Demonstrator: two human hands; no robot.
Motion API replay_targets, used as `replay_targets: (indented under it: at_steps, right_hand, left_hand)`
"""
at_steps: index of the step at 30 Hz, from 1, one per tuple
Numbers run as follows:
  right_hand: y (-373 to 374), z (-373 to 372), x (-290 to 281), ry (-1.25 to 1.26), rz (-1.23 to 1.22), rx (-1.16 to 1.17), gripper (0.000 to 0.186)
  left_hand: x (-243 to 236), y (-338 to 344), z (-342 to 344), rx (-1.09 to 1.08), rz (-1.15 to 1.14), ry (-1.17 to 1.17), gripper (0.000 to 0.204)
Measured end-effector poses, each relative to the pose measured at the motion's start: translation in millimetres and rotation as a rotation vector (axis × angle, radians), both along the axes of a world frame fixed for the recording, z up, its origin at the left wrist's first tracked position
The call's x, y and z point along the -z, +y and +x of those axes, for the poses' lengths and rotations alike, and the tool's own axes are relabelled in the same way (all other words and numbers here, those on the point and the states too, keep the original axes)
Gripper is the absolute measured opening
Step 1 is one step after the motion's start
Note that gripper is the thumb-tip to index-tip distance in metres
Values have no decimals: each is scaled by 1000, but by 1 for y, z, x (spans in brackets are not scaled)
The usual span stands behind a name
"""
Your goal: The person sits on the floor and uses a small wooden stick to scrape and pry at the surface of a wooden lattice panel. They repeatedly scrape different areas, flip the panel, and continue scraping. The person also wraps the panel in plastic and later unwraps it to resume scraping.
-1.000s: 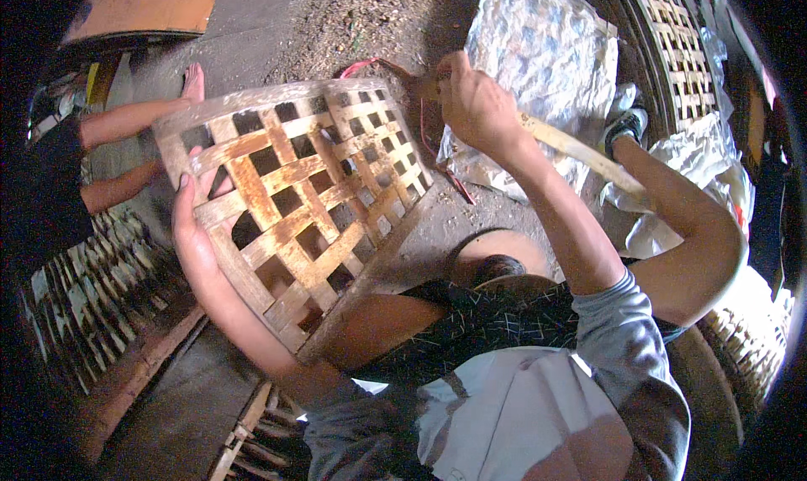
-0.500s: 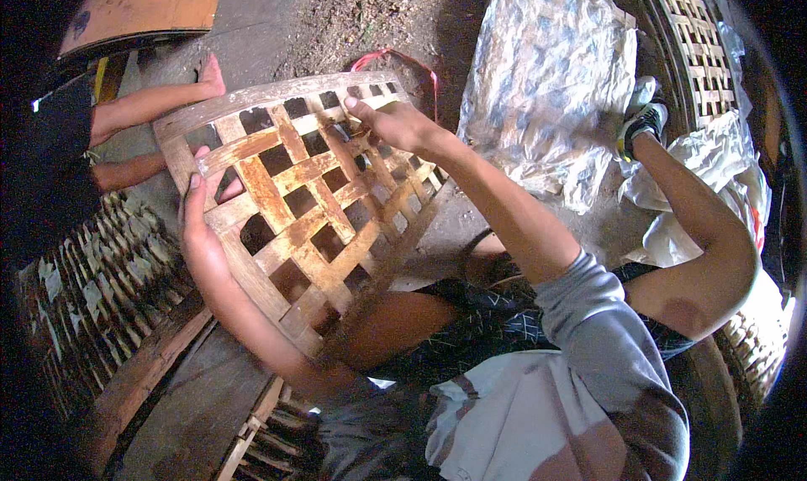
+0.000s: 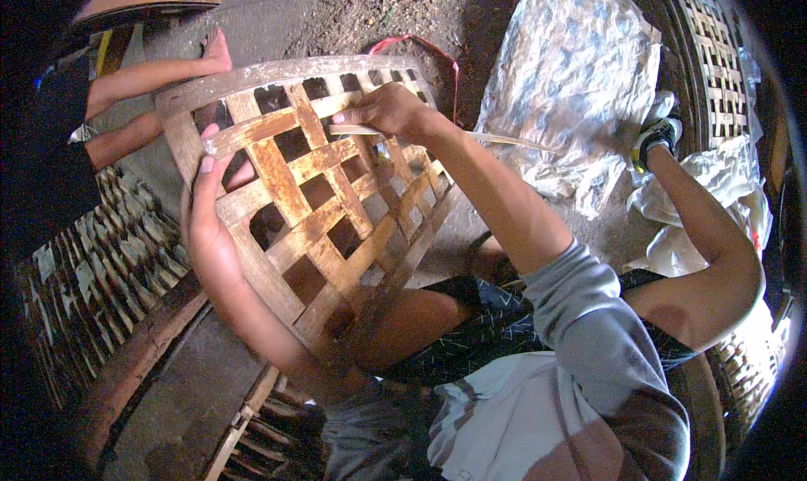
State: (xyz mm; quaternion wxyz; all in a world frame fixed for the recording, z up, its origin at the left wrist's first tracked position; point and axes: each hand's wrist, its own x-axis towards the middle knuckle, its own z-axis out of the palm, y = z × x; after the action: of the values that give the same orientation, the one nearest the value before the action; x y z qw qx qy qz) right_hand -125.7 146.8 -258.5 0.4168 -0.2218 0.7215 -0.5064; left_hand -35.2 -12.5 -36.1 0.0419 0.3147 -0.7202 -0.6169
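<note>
A woven lattice panel (image 3: 290, 197) of flat bamboo or wood strips, stained brown in places, is tilted above my lap inside a wooden frame. My left hand (image 3: 212, 204) grips its left edge, with the thumb on the near face and the other fingers partly hidden by the weave. Over the panel's upper part, my right hand (image 3: 391, 113) is closed, its fingers curled around a narrow pale strip (image 3: 513, 141). One end of this strip shows below the fingers, and the other trails past my wrist to the right. The exact grip is partly hidden.
A crinkled plastic-wrapped sheet (image 3: 567, 86) lies on the ground at the upper right, near my shoe (image 3: 660, 136). Another lattice panel (image 3: 714, 69) stands at the far right. Beyond my panel are a red cord (image 3: 437, 51) and loose debris (image 3: 378, 10). A person's bare foot (image 3: 217, 51) is at the left.
My right hand has moved slightly right, its fingers curling from a stretched thumb grip, and the narrow strip now shows with it. The panel has shifted slightly; my left hand keeps its hold.
</note>
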Motion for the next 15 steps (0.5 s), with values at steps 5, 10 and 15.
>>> replay_targets:
  at_steps: [5, 10, 15]
  right_hand:
    - [-5, 3, 28, -60, -122, 167, 57]
    - [-10, -1, 88, 153, -79, 122, 47]
    - [9, -9, 67, -8, 109, 319, 60]
  left_hand:
    - [-5, -4, 2, 24, -45, -33, 52]
    - [-5, 7, -4, 15, -72, -38, 51]
    - [5, -12, 3, 94, -138, -31, 61]
